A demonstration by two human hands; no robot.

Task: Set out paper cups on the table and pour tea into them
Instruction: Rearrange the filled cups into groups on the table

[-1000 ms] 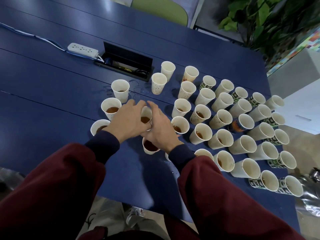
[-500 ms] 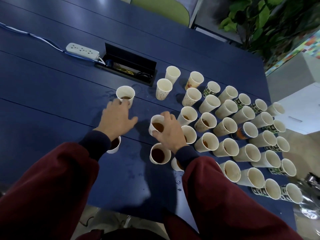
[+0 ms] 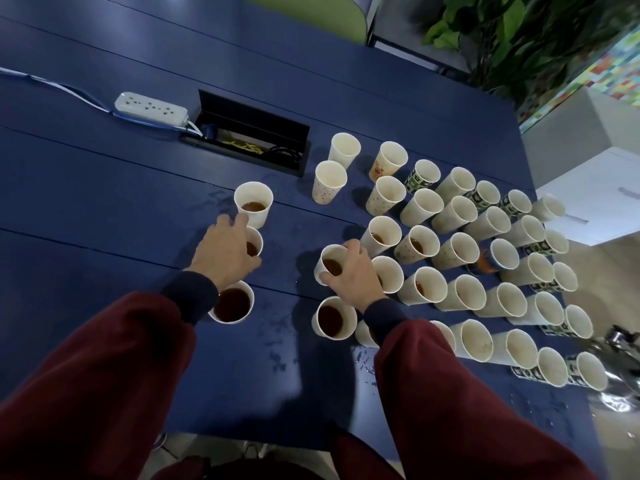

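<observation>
Brown tea showed inside the held cup [image 3: 330,259], which the right hand [image 3: 349,277] clasped just below the middle of the frame, thumb on its near side and fingers curled over its far rim. To the left, the left hand [image 3: 225,252] lay over the middle cup [image 3: 255,241], with the thumb below it and the fingers stretched past it to the base of the far cup [image 3: 253,202]. Whether that hand actually gripped the middle cup could not be told. Both of those cups held tea.

By the left cuff stood the near-left cup [image 3: 231,304], dark with tea. Beneath the right wrist stood the near cup [image 3: 334,320], also filled. Another cup was mostly hidden behind the right sleeve [image 3: 450,393]. Both sleeves were maroon with navy cuffs.

To the right of the held cup, the block of cups [image 3: 460,216] stood packed rim to rim in slanting rows towards the right edge. The few cups nearest the right hand had a little tea in them, and most of the others looked pale inside. Some cups were plain, some speckled, and some had a green-and-black print. Two more cups stood apart at the block's upper left.

All of this rested on the blue counter [image 3: 104,185], which had wet spatter [image 3: 277,355] between the sleeves. In the upper left lay a white power strip [image 3: 152,107], beside an open black cable hatch [image 3: 249,133]. Along the top edge were a green chair [image 3: 311,12] and a leafy plant [image 3: 519,36]. A white cabinet [image 3: 588,202] stood at the right. Something shiny and metallic [image 3: 620,341] showed at the lower right edge, too cut off to identify.
</observation>
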